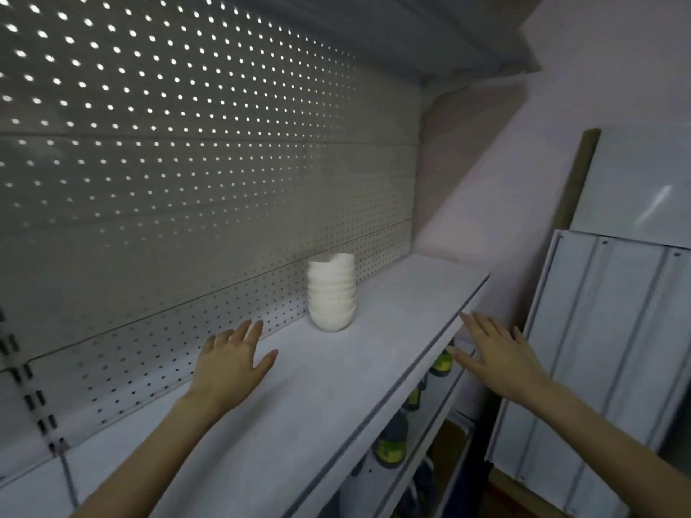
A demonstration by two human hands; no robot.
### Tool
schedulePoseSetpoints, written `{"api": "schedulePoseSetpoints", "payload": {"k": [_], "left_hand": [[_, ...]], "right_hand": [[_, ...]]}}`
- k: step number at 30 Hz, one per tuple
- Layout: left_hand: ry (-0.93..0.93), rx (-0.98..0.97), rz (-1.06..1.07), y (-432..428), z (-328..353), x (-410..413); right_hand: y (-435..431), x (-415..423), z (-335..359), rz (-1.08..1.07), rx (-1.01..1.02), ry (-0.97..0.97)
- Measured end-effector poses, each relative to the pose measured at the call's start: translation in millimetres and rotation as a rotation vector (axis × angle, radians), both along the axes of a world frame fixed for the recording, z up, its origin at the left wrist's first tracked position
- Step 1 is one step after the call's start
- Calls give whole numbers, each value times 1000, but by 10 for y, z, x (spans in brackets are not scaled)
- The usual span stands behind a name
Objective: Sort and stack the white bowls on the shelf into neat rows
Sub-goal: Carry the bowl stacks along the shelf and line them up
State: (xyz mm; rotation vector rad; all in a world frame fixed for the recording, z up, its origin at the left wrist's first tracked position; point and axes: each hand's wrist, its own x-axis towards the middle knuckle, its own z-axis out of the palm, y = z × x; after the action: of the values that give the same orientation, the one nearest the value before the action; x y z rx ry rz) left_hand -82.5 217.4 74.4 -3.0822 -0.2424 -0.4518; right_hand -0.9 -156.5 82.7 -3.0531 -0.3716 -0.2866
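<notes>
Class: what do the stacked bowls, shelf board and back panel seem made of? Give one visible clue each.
Stack of white bowls: probably glazed ceramic, possibly melamine; smooth walls.
Shelf board: likely painted metal; thin edge, matt.
Back panel: perforated metal; regular holes passing light.

A tall stack of white ceramic bowls [331, 293] stands on the pale grey shelf [392, 304]. The left hand [232, 362] at eight o'clock and the right hand [499, 355] at four o'clock hover with fingers spread.
</notes>
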Motion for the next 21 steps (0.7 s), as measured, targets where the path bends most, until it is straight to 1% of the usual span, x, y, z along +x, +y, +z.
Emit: {"api": "schedulePoseSetpoints", "payload": {"k": [2,4,6,10,18,21], "left_hand": [[35,2,20,91,-8,271],[81,-14,32,108,-41,467],[88,-51,25,79,-77,618],[107,-40,40,41,-90,946],[145,-137,125,-7,-185,1536],[147,-161,169,-52,-217,1753]], "right_hand": [[64,234,-79,17,31,-7],[93,414,-182,37,52,33],[126,604,-284,62,102,60],[239,1047,-331,102,174,93],[622,1951,-417,288,247,203],[766,2346,-394,372,373,291]]}}
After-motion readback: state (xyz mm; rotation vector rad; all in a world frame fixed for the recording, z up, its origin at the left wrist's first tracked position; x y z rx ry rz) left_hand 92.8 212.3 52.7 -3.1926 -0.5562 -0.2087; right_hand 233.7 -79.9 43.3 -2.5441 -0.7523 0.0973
